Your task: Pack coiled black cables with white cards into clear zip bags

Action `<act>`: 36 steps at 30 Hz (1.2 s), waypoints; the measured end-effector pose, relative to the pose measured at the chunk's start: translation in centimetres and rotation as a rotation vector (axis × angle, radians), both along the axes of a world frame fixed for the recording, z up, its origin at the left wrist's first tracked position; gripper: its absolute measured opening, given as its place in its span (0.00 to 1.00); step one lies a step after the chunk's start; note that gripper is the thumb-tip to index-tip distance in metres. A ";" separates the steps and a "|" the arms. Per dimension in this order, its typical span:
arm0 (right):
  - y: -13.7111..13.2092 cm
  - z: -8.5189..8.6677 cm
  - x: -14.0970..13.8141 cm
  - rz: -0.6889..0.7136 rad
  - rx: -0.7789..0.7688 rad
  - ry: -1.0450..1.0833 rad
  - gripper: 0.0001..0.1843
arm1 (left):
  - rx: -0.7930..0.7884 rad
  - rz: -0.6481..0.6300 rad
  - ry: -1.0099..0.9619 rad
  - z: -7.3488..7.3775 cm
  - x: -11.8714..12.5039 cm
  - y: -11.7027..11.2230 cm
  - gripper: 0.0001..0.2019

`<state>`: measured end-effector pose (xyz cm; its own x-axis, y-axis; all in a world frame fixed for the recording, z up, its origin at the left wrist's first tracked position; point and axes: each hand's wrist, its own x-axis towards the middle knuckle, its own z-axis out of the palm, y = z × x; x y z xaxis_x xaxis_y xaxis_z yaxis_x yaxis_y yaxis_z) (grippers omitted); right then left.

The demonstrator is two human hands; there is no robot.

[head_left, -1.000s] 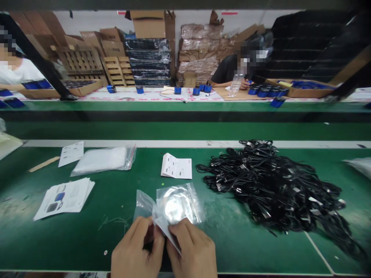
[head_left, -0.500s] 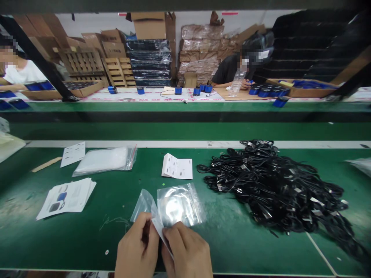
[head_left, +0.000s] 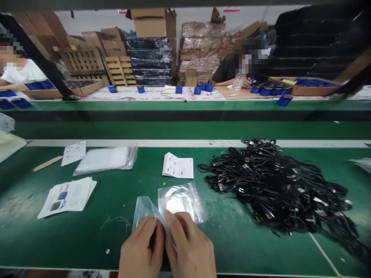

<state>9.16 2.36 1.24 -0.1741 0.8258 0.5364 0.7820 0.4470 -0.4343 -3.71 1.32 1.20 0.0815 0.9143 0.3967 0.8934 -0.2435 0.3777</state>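
The left hand [head_left: 141, 245] and right hand [head_left: 191, 244] have their grips pinched closed on a clear bag [head_left: 146, 211], just beside a second bag [head_left: 180, 200] above the table [head_left: 237, 243]. The step looks like working the bag's edge; parting its mouth seems needed next.

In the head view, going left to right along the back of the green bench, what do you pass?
A wooden stick, a white printed card, a plastic bag with white contents, a folded white leaflet, a heap of black cables.
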 end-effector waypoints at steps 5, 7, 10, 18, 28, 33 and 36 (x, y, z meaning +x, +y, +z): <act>0.9 0.1 0.1 -0.002 0.077 0.116 0.19 | -0.006 -0.089 -0.009 -0.5 0.2 -0.4 0.09; 1.1 0.3 0.4 0.011 0.060 0.194 0.18 | 0.001 -0.071 -0.012 -0.2 0.2 -0.3 0.09; 0.8 0.7 1.0 0.043 0.041 0.201 0.21 | 0.022 -0.029 -0.005 0.4 0.3 -0.2 0.12; -0.3 2.2 2.0 0.112 -0.077 -0.215 0.13 | 0.023 -0.078 -0.087 0.5 0.3 -0.2 0.05; 1.0 1.2 0.7 0.039 -0.028 0.019 0.18 | 0.019 -0.094 -0.015 0.0 0.3 -0.4 0.07; 1.3 1.4 1.5 0.084 -0.150 0.071 0.13 | 0.040 -0.105 -0.001 0.1 0.3 -0.5 0.06; 0.7 1.8 2.7 0.182 -0.340 0.139 0.18 | 0.035 -0.073 -0.040 0.4 0.2 -0.4 0.06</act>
